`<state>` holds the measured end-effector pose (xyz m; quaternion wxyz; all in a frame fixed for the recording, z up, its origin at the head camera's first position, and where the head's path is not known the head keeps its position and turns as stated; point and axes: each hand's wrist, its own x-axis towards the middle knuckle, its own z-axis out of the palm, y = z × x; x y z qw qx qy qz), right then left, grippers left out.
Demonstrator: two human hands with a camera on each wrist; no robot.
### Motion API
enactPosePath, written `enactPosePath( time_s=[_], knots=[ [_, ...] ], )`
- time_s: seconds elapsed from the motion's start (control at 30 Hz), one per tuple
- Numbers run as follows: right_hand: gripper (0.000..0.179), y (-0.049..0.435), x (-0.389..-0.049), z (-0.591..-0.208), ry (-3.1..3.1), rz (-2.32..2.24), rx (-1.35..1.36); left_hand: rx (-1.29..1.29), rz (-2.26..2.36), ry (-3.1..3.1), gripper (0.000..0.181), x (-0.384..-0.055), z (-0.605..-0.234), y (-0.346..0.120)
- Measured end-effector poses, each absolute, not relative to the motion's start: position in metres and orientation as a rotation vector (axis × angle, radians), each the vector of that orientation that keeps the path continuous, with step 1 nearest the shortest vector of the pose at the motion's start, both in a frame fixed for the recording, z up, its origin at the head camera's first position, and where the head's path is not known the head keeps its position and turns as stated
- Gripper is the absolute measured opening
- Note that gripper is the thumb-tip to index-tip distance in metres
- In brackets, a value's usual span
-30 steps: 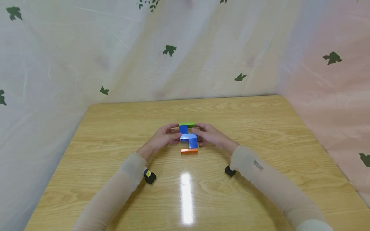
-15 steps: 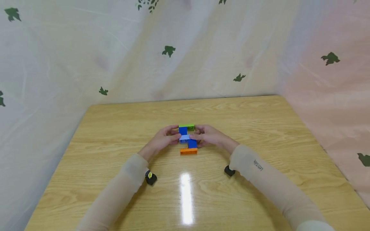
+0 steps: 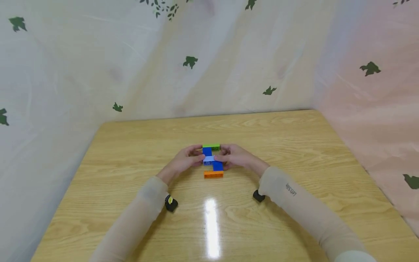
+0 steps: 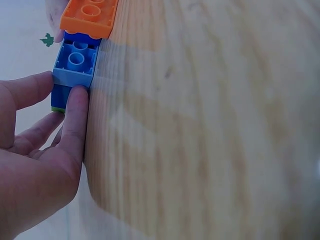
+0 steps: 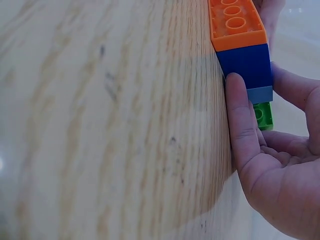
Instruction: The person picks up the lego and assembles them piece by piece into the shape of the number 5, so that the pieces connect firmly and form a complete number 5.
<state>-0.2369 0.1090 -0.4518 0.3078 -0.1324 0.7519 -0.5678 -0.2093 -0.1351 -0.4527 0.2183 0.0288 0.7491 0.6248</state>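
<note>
A toy building-brick assembly lies on the table in a zigzag between both hands. From far to near it has a green brick (image 3: 211, 147), a blue brick (image 3: 207, 151), a light blue brick (image 3: 208, 162), another blue brick (image 3: 218, 166) and an orange brick (image 3: 214, 174). My left hand (image 3: 183, 160) holds its left side, thumb at the light blue brick and forefinger by the green one. From the right, my right hand (image 3: 240, 157) grips it, thumb over the light blue brick. Hollow undersides of the orange brick (image 5: 237, 22) and light blue brick (image 4: 75, 60) face the person.
The wooden table (image 3: 147, 134) carries a bright light reflection in front of the assembly. A pale cloth (image 3: 229, 72) with green leaf shapes hangs behind and beside it. Black wrist devices (image 3: 171, 203) sit beneath both sleeves.
The right thumb has moved left onto the light blue brick. The assembly has tipped slightly, showing more of the orange brick's hollow side. The head view has shifted a little.
</note>
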Motion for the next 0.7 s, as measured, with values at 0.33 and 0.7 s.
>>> enactPosePath(
  time_s=[0.33, 0.7],
  knots=[
    [0.043, 0.1100, -0.2353, -0.4521, 1.985, -1.507, -0.316, 0.073, 1.719, 2.067, 0.061, -0.2105, -0.4549, -0.1336],
    [0.074, 0.1043, -0.2370, -0.4508, 1.968, -1.545, -0.225, 0.105, 1.732, 2.071, 0.059, -0.2123, -0.4539, -0.1383]
  ],
)
